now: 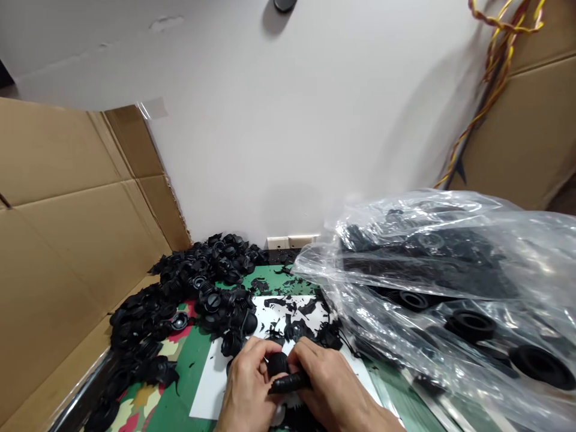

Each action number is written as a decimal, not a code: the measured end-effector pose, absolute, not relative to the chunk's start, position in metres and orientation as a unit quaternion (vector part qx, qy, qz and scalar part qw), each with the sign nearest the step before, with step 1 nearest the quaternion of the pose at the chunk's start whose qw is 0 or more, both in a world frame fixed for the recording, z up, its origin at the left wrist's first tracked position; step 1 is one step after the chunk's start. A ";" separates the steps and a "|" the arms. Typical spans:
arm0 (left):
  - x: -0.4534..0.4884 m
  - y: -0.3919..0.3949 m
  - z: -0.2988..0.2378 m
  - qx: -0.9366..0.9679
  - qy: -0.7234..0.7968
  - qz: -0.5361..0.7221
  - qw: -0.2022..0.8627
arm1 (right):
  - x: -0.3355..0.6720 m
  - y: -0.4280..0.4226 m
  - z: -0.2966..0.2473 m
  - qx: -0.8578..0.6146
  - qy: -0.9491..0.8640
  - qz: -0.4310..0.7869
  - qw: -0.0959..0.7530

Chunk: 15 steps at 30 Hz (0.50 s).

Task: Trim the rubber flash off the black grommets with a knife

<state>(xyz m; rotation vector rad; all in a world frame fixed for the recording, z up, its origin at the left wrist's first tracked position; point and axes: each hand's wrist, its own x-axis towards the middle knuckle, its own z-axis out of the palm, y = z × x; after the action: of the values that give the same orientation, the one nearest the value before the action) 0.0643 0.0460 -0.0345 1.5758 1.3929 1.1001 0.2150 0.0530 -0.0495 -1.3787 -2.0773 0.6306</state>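
Note:
At the bottom centre, my left hand (252, 384) is closed around a round black rubber part (278, 364). My right hand (324, 381) meets it from the other side, its fingers pinched on a dark, ridged rubber piece (290, 383) that sticks out toward the left hand. Whether this piece is joined to the round part cannot be made out. Under the hands lies a white sheet (207, 390), strewn with torn black rubber scraps (299, 329). Just beyond my left hand, several ribbed black rubber parts (231, 342) rest at the sheet's edge.
A large heap of black rubber parts (198, 279) covers the left side of the green mat (180, 372). Clear plastic bags (427, 270) holding black rings fill the right. Cardboard (81, 210) walls the left; a white wall (270, 120) with sockets (292, 242) stands behind.

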 end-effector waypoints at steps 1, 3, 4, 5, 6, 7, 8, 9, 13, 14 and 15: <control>0.065 0.045 -0.034 0.616 0.539 0.434 0.376 | 0.215 0.054 -0.050 -0.523 -0.768 0.237 0.284; 0.066 0.041 -0.034 0.600 0.525 0.459 0.392 | 0.218 0.057 -0.050 -0.550 -0.744 0.243 0.290; 0.067 0.039 -0.034 0.579 0.519 0.476 0.410 | 0.220 0.059 -0.050 -0.568 -0.728 0.244 0.295; 0.068 0.037 -0.034 0.550 0.516 0.493 0.434 | 0.224 0.062 -0.049 -0.588 -0.710 0.244 0.302; 0.069 0.035 -0.033 0.514 0.514 0.507 0.463 | 0.228 0.064 -0.048 -0.606 -0.692 0.242 0.310; 0.069 0.033 -0.032 0.477 0.516 0.514 0.491 | 0.231 0.066 -0.047 -0.620 -0.675 0.240 0.319; 0.070 0.033 -0.031 0.445 0.520 0.517 0.514 | 0.234 0.068 -0.046 -0.631 -0.661 0.239 0.327; 0.070 0.033 -0.030 0.421 0.525 0.516 0.530 | 0.237 0.069 -0.045 -0.639 -0.650 0.239 0.335; 0.064 0.038 -0.028 0.379 0.530 0.550 0.523 | 0.245 0.071 -0.042 -0.667 -0.609 0.239 0.356; 0.062 0.039 -0.028 0.359 0.530 0.565 0.521 | 0.247 0.071 -0.042 -0.673 -0.600 0.238 0.362; 0.059 0.041 -0.027 0.332 0.528 0.579 0.525 | 0.249 0.071 -0.042 -0.678 -0.591 0.237 0.367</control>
<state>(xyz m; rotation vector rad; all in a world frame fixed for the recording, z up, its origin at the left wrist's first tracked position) 0.0587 0.0410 -0.0272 0.7934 1.2631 1.3860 0.2486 0.0715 -0.0420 -1.7427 -1.5176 0.6078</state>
